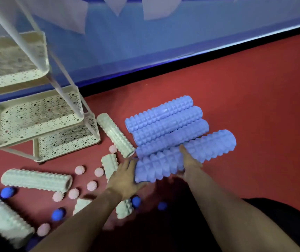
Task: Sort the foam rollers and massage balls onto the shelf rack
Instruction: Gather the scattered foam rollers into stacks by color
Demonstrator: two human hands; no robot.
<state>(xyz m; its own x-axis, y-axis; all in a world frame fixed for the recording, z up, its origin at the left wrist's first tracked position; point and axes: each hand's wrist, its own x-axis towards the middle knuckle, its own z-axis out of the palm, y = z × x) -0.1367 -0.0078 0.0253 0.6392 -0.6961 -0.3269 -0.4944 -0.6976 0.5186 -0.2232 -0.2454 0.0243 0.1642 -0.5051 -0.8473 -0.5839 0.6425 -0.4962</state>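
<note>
Red floor [236,99] strewn with white rollers [36,180], pink balls [80,170]; both hands [125,177] gripping nearest blue roller [185,157] beside rack [42,122]

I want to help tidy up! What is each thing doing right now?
Nearest blue roller: gripped at both ends, beside the others.
Three other blue rollers: lying side by side on the floor.
White rollers: scattered on the floor.
Pink balls: loose on the floor.
Blue balls: loose on the floor.
Shelf rack: standing, shelves bare.
Left hand: holds the roller's end.
Right hand: grips the roller.
</note>
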